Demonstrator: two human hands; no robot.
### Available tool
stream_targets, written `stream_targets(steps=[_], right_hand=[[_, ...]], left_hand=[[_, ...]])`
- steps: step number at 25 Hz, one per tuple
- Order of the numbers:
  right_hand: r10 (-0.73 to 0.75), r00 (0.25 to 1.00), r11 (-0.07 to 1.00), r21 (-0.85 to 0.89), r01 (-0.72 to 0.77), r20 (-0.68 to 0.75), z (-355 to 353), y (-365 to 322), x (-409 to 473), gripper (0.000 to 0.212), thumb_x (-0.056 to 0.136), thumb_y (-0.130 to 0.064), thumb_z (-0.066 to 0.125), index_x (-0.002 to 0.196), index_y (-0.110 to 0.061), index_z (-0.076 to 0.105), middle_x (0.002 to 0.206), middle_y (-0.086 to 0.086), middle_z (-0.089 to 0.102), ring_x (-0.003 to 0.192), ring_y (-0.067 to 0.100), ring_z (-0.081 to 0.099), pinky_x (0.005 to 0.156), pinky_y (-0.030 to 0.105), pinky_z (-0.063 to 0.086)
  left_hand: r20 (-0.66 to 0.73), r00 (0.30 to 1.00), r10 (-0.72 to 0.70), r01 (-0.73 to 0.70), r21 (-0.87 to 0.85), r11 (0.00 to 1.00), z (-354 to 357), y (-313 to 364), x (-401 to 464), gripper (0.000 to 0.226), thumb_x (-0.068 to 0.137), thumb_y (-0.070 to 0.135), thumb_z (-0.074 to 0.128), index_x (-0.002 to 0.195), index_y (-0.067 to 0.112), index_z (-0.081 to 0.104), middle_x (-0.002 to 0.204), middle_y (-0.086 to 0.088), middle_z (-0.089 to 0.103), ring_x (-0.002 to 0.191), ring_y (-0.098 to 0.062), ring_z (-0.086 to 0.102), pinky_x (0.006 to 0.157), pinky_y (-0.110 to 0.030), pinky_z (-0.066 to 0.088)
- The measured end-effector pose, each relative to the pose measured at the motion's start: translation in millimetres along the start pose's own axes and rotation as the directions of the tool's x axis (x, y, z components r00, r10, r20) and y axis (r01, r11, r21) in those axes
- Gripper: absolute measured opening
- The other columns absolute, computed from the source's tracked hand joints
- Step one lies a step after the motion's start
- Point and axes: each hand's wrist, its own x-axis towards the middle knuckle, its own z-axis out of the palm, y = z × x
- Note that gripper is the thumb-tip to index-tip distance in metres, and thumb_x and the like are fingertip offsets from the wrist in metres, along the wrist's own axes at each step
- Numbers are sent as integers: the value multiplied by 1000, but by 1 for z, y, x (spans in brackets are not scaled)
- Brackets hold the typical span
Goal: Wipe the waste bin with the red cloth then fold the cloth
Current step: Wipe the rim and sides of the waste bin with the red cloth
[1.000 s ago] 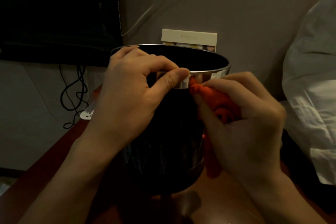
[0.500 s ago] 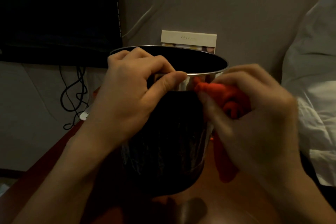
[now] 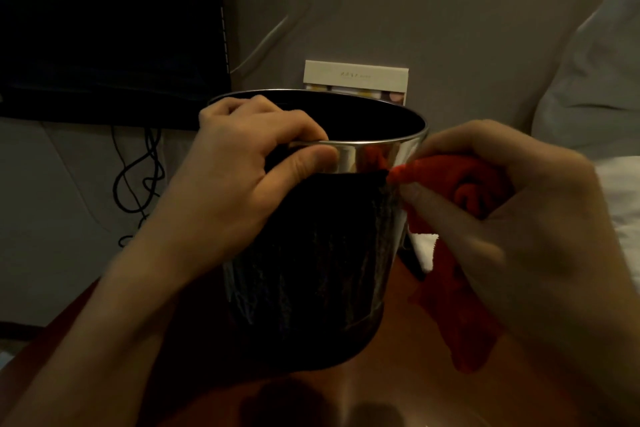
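A dark round waste bin (image 3: 311, 253) with a shiny metal rim stands on a reddish wooden surface in the middle of the view. My left hand (image 3: 242, 180) grips its near rim, fingers inside and thumb pressed on the outside band. My right hand (image 3: 502, 218) holds a bunched red cloth (image 3: 450, 180) against the bin's right side just under the rim. A tail of the cloth hangs down below my right hand toward the wooden surface.
The wooden surface (image 3: 398, 392) carries the bin. A dark screen (image 3: 110, 28) hangs at the upper left with black cables (image 3: 138, 177) below it. A pale card box (image 3: 356, 80) leans on the wall behind the bin. White bedding (image 3: 595, 97) lies at the right.
My right hand has slid the red cloth rightward along the bin's rim, from the front to its right side. My left hand has kept its grip on the rim.
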Motion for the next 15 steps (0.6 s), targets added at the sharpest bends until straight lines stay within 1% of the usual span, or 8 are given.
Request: stream_targets(steps=[2,4,6,8,11,14,15], right_hand=[[-10,1000,1000,-20,10,-5,4,3,0,13,86,-33,75,96,-34,67,99,-15,61,94,3,62,75,10,45],[-24,998,999,-44,21,-60,8,5,-1,13,86,-30,75,98,-27,68,100,-10,60,93,4,61,76,8,43],[-60,991,996,-68,52,-121,17,5,-2,15,89,-24,75,100,-18,69,99,-6,61,89,3,59,76,7,42],[-99,987,993,-69,91,-124,32,4,-7,16,89,-17,76,102,-13,68,99,-6,61,89,1,57,77,7,42],[-137,985,990,-53,132,-105,43,7,-11,14,88,-14,77,101,-11,71,100,-7,61,89,3,58,76,10,46],[-101,979,993,-78,88,-176,30,14,-5,14,88,-18,78,101,-15,72,98,-8,60,86,2,59,77,6,43],[-101,980,993,-74,90,-173,28,15,-5,14,88,-19,78,101,-15,72,98,-8,60,87,1,59,77,6,42]], left_hand=[[6,1000,-8,8,-43,999,-4,-2,-1,13,89,46,48,96,41,57,93,23,57,96,15,46,96,-39,37],[11,1000,-6,7,-46,999,-4,1,-2,12,90,41,51,100,41,57,95,26,57,100,14,47,100,-41,37],[8,1000,15,-15,-10,1000,0,5,-2,14,91,34,53,103,40,57,95,28,56,102,14,46,103,-38,32],[2,999,36,-36,23,999,3,6,-2,15,91,32,53,103,40,55,95,27,55,100,16,45,103,-36,31],[19,999,29,-29,6,1000,2,4,-2,14,91,35,53,104,41,55,98,22,59,99,8,49,103,-41,33],[24,999,32,-32,1,999,0,3,0,15,91,36,52,105,40,55,99,21,59,98,4,51,103,-40,33],[24,999,30,-30,4,1000,0,3,0,15,91,37,51,105,40,55,100,21,59,97,3,51,103,-40,33]])
